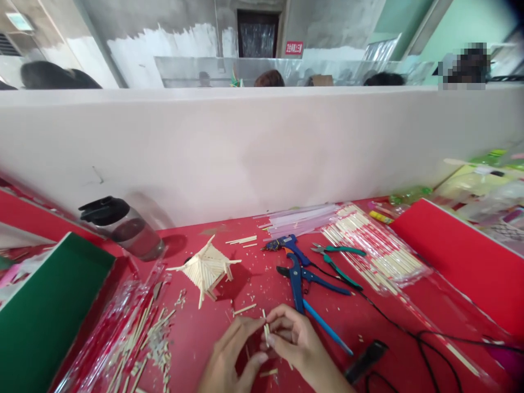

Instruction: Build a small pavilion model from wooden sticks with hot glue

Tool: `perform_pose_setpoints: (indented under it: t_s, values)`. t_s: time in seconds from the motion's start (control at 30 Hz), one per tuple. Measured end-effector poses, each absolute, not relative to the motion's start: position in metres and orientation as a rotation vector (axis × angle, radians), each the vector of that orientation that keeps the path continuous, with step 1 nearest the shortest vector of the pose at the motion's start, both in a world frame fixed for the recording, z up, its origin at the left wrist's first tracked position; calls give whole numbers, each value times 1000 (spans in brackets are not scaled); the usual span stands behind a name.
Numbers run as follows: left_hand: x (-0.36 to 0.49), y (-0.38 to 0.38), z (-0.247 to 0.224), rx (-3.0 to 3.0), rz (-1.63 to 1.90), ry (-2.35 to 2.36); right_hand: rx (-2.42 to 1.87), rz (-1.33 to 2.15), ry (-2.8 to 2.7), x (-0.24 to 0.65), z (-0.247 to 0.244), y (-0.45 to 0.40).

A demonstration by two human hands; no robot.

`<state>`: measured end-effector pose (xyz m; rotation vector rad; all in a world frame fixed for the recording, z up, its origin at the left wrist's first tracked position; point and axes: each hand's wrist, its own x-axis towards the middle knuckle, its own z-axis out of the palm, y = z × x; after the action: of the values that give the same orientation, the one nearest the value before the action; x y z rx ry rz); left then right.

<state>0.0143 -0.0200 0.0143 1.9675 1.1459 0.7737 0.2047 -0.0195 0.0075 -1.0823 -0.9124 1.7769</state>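
Note:
Close to the table's front edge, my right hand [297, 344] pinches a few short wooden sticks [267, 331] between thumb and fingers. My left hand [237, 346] curls in from the other side, its fingertips at the same sticks and its thumb lower down; part of its grip is hidden. Beyond my hands stands a small wooden stick model [208, 266] with a pointed, flared roof on short legs. A loose stick [244, 309] lies just past my fingertips, and a short cut piece [268, 373] rests beneath them.
Right of centre lie a blue glue gun [291, 244], blue-handled cutters [301, 281], green-handled pliers [338, 256], a blue pen [327, 326] and packaged sticks [380, 245]. A black cable [393, 316] crosses the right side. Left are a water bottle [126, 229], stick scraps [158, 344] and a green box [61, 295].

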Motion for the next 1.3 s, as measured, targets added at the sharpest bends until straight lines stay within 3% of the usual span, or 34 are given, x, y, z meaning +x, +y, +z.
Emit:
perform_pose_setpoints:
  t_s: [0.3,0.53,1.3]
  values:
    - [32,-21,-5,2103,908,1213,-1162,1692,-908,209,14,-13]
    - [34,-21,7,2062,930,1231,-1119,1745,-873,208,18,-16]
    - [17,-24,30,2193,693,1196,-1065,1647,-1196,213,20,-22]
